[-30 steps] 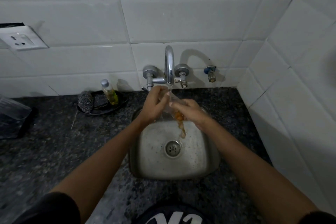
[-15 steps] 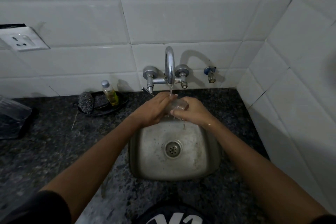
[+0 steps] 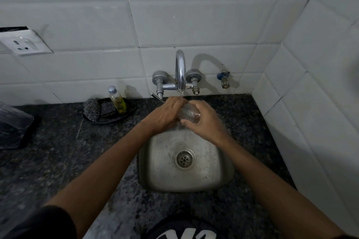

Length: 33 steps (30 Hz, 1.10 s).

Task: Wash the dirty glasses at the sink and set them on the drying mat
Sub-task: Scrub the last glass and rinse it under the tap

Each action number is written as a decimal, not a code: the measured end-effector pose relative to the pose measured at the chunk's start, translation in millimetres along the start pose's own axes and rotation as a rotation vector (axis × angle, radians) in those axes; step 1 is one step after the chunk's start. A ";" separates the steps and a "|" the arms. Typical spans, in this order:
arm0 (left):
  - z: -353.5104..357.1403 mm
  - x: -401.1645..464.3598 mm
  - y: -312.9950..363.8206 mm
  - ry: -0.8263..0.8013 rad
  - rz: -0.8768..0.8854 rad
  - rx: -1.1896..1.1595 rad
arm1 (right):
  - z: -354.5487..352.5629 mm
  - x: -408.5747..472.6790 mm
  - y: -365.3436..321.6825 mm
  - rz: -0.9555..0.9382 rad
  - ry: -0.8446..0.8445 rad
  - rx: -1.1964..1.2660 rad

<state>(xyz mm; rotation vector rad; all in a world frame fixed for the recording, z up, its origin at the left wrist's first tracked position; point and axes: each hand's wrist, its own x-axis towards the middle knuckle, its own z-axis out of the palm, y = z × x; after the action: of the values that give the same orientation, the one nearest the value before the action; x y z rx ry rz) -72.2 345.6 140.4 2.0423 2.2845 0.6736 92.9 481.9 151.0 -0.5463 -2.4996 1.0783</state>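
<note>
A clear drinking glass lies on its side between both my hands, right under the running tap, above the far end of the steel sink. My right hand wraps around the glass from the right. My left hand presses against its left end, its fingers partly hidden behind the glass. A thin stream of water falls onto the glass and runs down into the basin. No drying mat is in view.
A small dark tray with a scrubber and a soap bottle sits left of the tap on the dark granite counter. A clear plastic container stands at the far left. Tiled walls close the back and right.
One second ago orange liquid poured from the tilted glass into the sink. Since then both hands closed around the glass and lifted it slightly under the running stream.
</note>
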 end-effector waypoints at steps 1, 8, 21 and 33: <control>-1.0 0.1 0.7 0.002 -0.016 0.002 | 1.3 -0.2 -1.2 0.018 -0.003 0.052; 3.1 -3.7 6.7 0.008 -0.040 0.030 | -7.0 7.3 -14.9 0.200 -0.103 0.187; 4.3 -2.8 7.8 0.057 -0.036 0.014 | -4.4 -0.9 -11.0 -0.054 -0.040 -0.048; -3.9 5.7 13.2 0.101 -0.009 -0.010 | -2.6 -0.9 -10.3 0.002 -0.005 0.034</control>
<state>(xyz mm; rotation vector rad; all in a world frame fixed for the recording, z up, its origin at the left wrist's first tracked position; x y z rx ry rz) -61.7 350.6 149.7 2.0381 2.3363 0.8038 92.7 476.5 160.3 -0.5367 -2.4805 1.1226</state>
